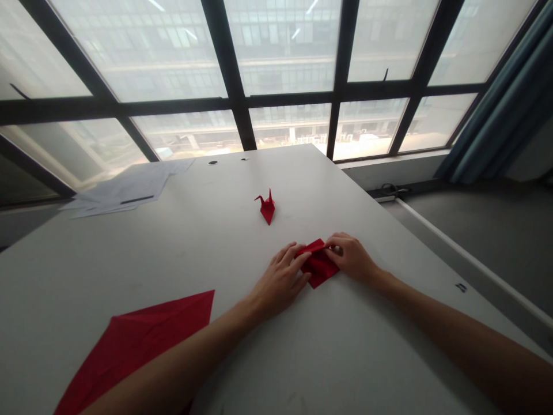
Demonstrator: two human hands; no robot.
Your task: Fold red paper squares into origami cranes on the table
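A small folded square of red origami paper (318,270) lies on the white table between my two hands. My left hand (285,275) rests on its left side, fingers stretched out and fairly flat, tips on the paper. With thumb and forefinger, my right hand (349,257) pinches the paper's upper right edge, where a flap is partly lifted. Farther back stands a finished red paper crane (268,208), apart from both hands. A larger sheet of red paper (142,340) lies at the lower left, partly hidden under my left forearm.
White printed sheets (125,187) with a dark pen (137,200) on them lie at the table's far left. The white table (207,248) reaches toward large windows. A blue curtain (496,121) hangs at right, beyond the table's right edge.
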